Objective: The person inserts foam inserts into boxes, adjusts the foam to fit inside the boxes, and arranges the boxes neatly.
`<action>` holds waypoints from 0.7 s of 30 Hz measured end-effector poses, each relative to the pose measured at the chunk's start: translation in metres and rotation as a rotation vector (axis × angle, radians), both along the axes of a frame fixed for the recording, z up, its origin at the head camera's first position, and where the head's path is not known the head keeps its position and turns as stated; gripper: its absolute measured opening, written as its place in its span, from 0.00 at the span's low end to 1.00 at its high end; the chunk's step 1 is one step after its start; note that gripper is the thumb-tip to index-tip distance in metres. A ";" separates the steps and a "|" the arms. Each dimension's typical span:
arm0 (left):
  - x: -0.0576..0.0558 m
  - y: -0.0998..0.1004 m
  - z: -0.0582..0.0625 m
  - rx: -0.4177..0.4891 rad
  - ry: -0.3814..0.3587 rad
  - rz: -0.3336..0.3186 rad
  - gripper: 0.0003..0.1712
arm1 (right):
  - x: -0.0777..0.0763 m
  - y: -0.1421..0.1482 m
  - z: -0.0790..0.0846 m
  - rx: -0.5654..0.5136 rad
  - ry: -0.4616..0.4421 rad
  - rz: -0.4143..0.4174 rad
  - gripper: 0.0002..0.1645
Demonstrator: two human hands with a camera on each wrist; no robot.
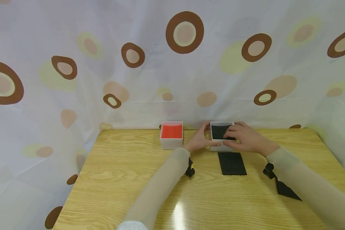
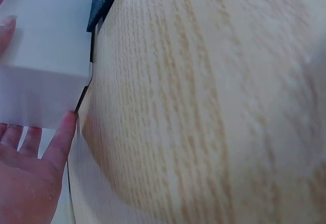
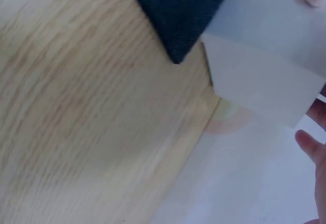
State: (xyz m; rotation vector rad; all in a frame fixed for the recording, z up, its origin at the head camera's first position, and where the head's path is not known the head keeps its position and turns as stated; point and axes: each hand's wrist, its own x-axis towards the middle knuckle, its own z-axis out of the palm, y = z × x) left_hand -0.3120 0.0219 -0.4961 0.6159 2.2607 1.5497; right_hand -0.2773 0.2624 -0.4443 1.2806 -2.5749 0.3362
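Observation:
A white box [image 1: 218, 147] stands at the back of the table, its inside lined with something flat and black [image 1: 217, 131]. My left hand [image 1: 199, 139] holds its left side, thumb along the front wall and fingers round the side. From the right, my right hand [image 1: 245, 137] straddles the box. Its thumb lies on the front wall, some fingers reach in over the black piece, and others lie at the far side. In the right wrist view the box [image 3: 265, 81] shows with fingertips [image 3: 308, 143] at its edge. A black sheet [image 1: 232, 163] lies just before the box.
Left of my hands stands a second white box [image 1: 172, 144] with a red piece [image 1: 172, 131] inside. Another black piece [image 1: 287, 190] lies partly hidden under my right forearm. A patterned cloth [image 1: 149, 80] hangs right behind the table's back edge [image 1: 132, 130].

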 end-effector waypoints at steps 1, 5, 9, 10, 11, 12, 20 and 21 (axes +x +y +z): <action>0.000 0.000 0.000 0.005 -0.001 -0.002 0.61 | 0.000 0.001 -0.001 0.003 -0.005 0.004 0.07; 0.001 0.001 0.001 0.028 -0.002 -0.010 0.60 | -0.001 0.002 -0.005 0.014 0.003 0.026 0.08; 0.002 0.000 0.003 0.026 0.005 -0.012 0.59 | -0.002 -0.003 -0.004 0.020 0.011 0.026 0.10; 0.002 -0.001 0.003 0.021 0.007 -0.011 0.59 | -0.002 -0.005 -0.002 0.026 0.007 0.020 0.12; 0.002 -0.001 0.003 0.021 0.010 -0.013 0.58 | -0.002 -0.008 -0.001 0.037 0.001 0.013 0.15; 0.002 -0.001 0.003 0.016 0.012 -0.015 0.58 | -0.003 -0.011 0.000 0.051 -0.012 0.000 0.18; -0.002 -0.001 0.002 0.005 0.034 -0.037 0.57 | -0.013 -0.027 0.000 0.149 -0.132 -0.099 0.33; -0.003 -0.001 0.001 0.004 0.037 -0.037 0.57 | -0.014 -0.029 -0.001 0.154 -0.137 -0.104 0.33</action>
